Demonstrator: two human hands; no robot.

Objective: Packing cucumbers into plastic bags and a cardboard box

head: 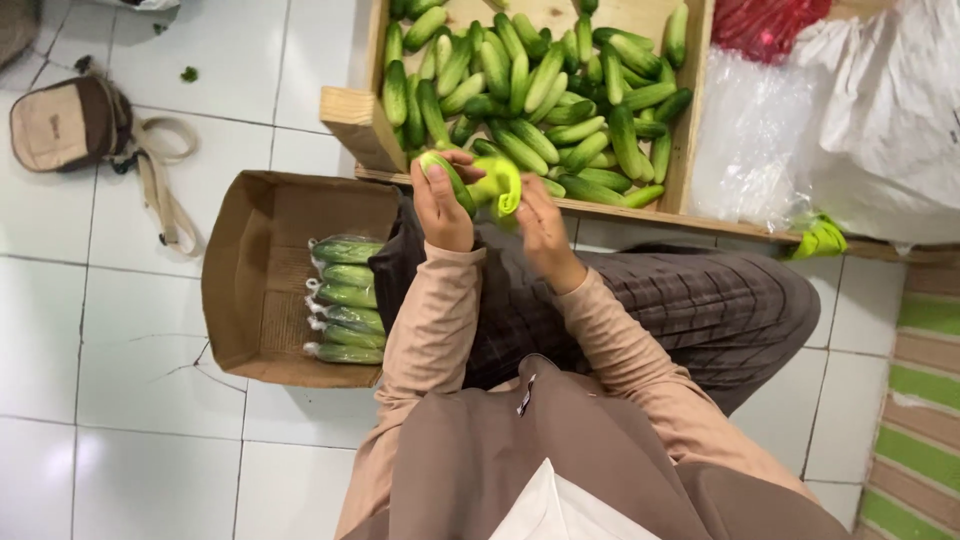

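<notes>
Left hand [441, 207] is wrapped around a short green cucumber [449, 177], fingers closed on its lower half, right at the near edge of the shallow wooden crate of loose cucumbers [365, 125]. The cucumber's long axis runs slanted, tip pointing up toward the crate and a little left. Just to its right sits a bright yellow-green pliable piece [501, 183], perhaps tape or a wrapper, hard to tell which. The right hand [543, 228] reaches up to that piece from below, fingers on it, though their grip is hidden behind the hand's back. So the left hand is the nearer one, already holding. Left of the crate and below it, a brown open cardboard box [232, 275] holds wrapped cucumbers [344, 298] stacked crosswise.
</notes>
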